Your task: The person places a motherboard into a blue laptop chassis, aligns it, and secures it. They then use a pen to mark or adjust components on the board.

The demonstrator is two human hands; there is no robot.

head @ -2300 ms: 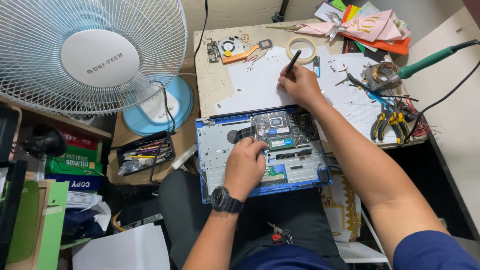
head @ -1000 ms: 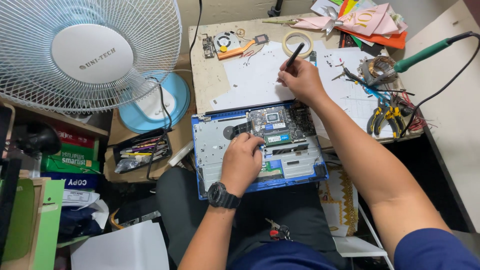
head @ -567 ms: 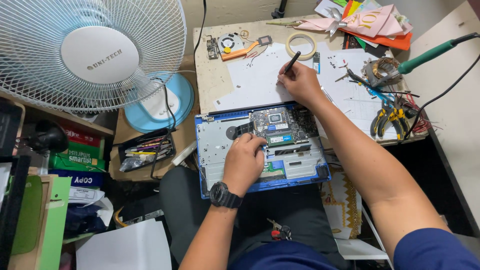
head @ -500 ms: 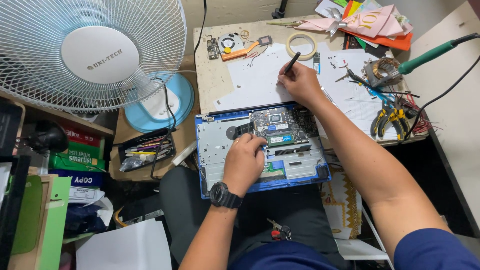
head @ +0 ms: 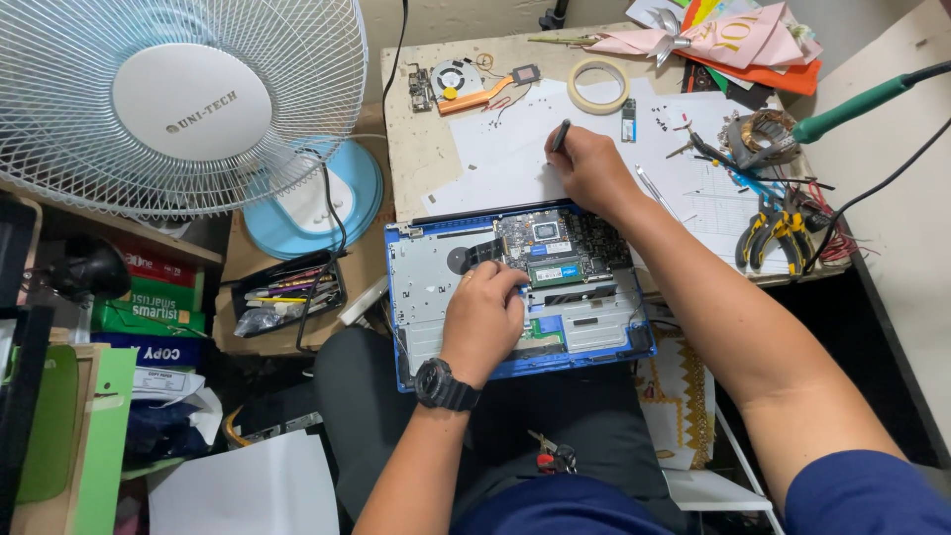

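**Hands barely moved: left stays on open laptop, right still at the paper with the tool**

Compared with the earlier views almost nothing has shifted. Left hand (head: 482, 319) still rests on the opened laptop (head: 515, 287), fingers curled down onto the board area near the black fan opening; whether they pinch anything small underneath, cannot tell. The laptop lies bottom-up, cover off, on the person's lap, its far edge touching the counter (head: 421, 149).

Right hand (head: 592, 168) is just beyond the laptop's far edge, over the white paper sheet (head: 505, 159), fingers closed around a thin dark tool (head: 561, 135) whose tip points away from the laptop. It sat in the same spot a second ago, so any work there is tiny, likely handling the small dark specks, probably screws, scattered on the paper.

Past the paper from the laptop: removed cooler fan with copper pipe (head: 466, 84), masking tape roll (head: 597, 85). Right of the laptop: yellow-handled pliers (head: 773, 223), green-handled soldering iron (head: 857, 99). Left of the laptop: big white standing fan (head: 188, 99).

Judgement: the teardown looks mid-way, with no visible progress between frames.
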